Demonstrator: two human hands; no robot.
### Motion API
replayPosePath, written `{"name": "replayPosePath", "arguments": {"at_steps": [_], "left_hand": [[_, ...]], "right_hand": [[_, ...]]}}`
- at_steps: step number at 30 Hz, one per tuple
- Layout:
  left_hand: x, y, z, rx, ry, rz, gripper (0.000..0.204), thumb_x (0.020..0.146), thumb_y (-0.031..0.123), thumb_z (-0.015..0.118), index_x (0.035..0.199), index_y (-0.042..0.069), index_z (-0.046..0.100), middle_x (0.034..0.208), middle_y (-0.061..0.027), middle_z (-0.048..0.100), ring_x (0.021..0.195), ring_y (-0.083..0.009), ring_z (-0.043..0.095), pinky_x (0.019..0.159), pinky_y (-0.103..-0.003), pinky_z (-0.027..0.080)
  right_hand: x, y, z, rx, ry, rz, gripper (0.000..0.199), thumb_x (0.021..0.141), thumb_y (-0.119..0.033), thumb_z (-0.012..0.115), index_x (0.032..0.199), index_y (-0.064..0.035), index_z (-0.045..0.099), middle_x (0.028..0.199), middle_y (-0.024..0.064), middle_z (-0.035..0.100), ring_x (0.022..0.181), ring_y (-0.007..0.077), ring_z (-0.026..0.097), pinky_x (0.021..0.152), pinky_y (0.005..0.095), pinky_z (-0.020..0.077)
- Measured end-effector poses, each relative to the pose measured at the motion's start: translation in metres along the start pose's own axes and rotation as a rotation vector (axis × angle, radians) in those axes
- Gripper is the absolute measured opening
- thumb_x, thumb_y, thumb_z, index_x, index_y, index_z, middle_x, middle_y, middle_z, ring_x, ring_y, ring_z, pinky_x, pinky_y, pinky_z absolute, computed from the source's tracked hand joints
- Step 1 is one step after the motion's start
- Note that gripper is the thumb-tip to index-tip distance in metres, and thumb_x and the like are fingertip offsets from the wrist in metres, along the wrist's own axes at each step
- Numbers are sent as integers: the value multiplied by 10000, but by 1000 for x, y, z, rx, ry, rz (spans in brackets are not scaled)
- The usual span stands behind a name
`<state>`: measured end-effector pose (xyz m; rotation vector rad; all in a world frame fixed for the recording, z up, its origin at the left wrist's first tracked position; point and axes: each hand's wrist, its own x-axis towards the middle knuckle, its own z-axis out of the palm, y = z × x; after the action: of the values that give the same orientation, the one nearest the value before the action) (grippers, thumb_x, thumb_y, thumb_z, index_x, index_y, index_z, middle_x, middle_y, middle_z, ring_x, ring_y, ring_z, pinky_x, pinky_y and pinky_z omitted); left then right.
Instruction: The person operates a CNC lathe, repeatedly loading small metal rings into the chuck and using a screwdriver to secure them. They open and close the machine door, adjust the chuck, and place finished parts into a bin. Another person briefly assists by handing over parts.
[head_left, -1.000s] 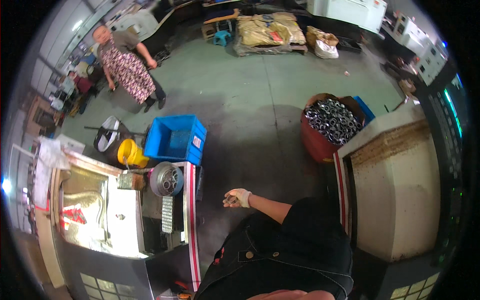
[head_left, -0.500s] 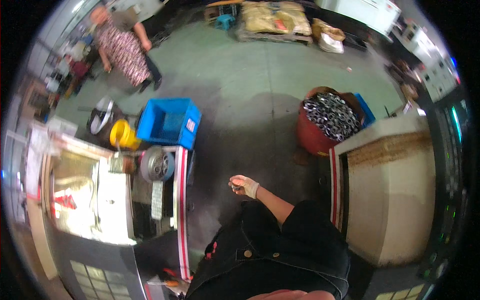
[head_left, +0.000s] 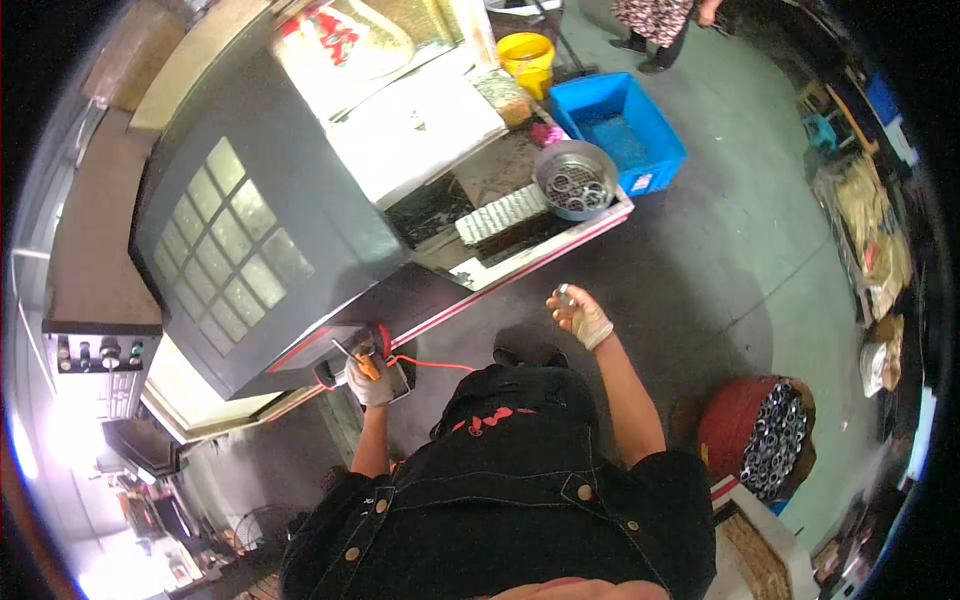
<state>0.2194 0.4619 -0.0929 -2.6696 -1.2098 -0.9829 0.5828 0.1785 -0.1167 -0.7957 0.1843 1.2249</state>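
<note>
My left hand, gloved in white, is closed around an orange-handled tool with a thin shaft, beside the dark machine front. The shaft points up and left; its tip is too small to make out. Over the floor in front of me, my gloved right hand pinches a small shiny metal ring between thumb and fingers. Beyond it, a round metal basin with a perforated bottom stands on the machine ledge and holds several similar rings.
A grey machine door with a gridded window rises at left. Past the basin are a blue crate and a yellow bucket. At right stands a red drum full of rings. An orange cord runs near my left hand. Another person stands far off.
My view has swung left toward the machine. My left hand with the orange-handled tool has come from the lower edge into full view. My right hand still holds the small ring.
</note>
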Motion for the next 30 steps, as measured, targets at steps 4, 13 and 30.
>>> {"name": "replayPosePath", "arguments": {"at_steps": [4,13,30], "left_hand": [[-4,11,-14,55,91,45,426,682,184,657,1061,37,526,935,-154,559,852,-354,542,752,-434,429],[31,49,-32,-51,41,4,263,679,108,618,925,41,555,806,-144,551,737,-341,541,662,-435,432],[-17,31,-12,-4,-36,-386,556,715,183,623,1208,-13,455,1169,-241,483,1083,-443,441,959,-491,320]], "right_hand": [[39,-42,54,68,-168,-15,511,880,-487,407,1024,-23,566,863,107,629,581,138,571,473,228,480],[69,-86,108,75,-502,-136,599,771,-156,657,1273,-5,369,1211,141,479,895,167,556,800,279,475],[140,-162,111,-259,-607,-134,853,563,-154,802,1300,-82,377,1171,61,466,935,182,537,900,321,407]]}}
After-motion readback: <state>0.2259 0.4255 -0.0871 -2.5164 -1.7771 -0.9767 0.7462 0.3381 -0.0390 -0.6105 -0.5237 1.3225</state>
